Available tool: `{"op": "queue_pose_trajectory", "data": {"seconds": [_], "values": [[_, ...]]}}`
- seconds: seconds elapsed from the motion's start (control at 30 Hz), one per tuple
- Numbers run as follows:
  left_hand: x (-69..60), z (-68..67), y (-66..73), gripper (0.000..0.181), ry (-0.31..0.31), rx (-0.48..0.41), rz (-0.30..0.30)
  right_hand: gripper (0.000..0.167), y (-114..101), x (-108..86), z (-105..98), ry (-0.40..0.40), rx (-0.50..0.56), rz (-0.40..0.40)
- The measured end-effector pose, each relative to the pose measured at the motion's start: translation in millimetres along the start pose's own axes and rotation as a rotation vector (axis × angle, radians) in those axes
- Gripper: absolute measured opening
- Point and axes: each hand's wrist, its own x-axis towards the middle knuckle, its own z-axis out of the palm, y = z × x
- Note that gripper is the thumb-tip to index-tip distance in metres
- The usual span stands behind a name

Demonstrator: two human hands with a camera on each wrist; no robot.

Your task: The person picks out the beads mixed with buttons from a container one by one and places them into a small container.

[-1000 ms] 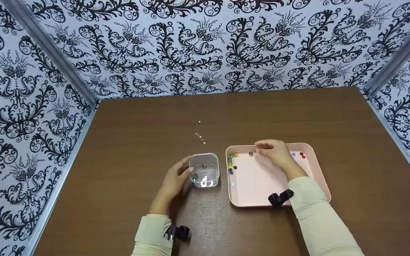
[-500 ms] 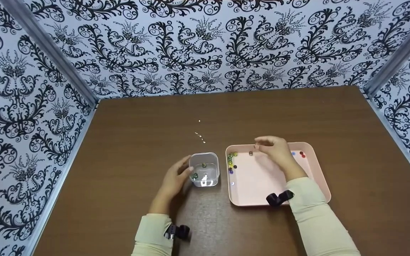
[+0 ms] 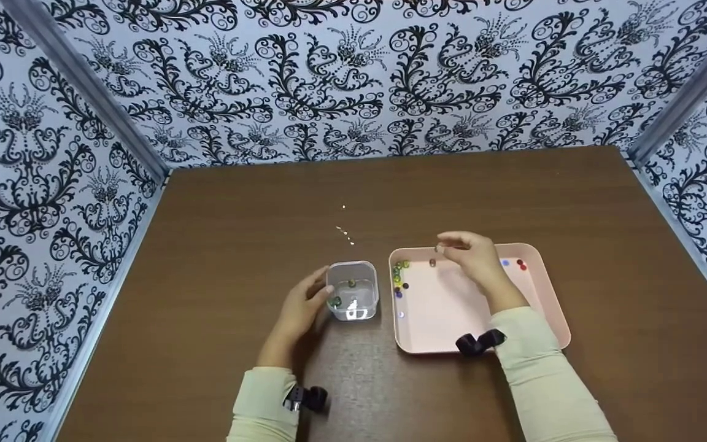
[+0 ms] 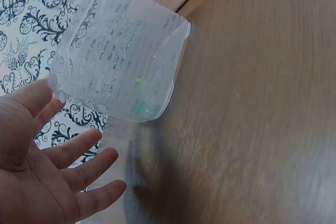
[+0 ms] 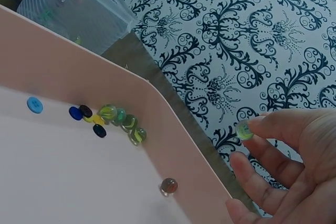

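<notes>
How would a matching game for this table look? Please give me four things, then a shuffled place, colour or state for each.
Things:
1. clear tub
2. tray
3. red pieces
4. right grip

Places, colours, states:
A. pinching a marble
B. inside the tray, toward its far right corner
C. just left of the tray
D. pink

Right pairs: 1-C; 2-D; 3-B; 4-A

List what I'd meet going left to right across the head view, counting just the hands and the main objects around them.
Left hand, clear square plastic container, clustered green glass marbles, brown round glass marble, right hand, two small red round pieces.
</notes>
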Motion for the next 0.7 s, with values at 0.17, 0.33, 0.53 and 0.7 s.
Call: {"op": "queue_pose_trajectory", "data": {"seconds": [0.17,0.33,0.53,0.7], "values": [[0.6,0.0,-0.1,0.045,-0.001,0.008,0.000,0.035,-2,-1.4,2,0.001,0.004,-0.010],[1.2,0.1,-1.6,0.045,0.000,0.002,0.004,0.035,-5,-4.3,3,-0.001,0.030,-0.007],[1.5,0.1,-3.1,0.045,0.000,0.011,0.000,0.036,-6,-6.5,6,-0.005,0.072,0.006],[0.3,0.1,-1.2,0.045,0.004,0.026,-0.011,0.035,-10,-9.1,8,-0.010,0.107,0.019]]}}
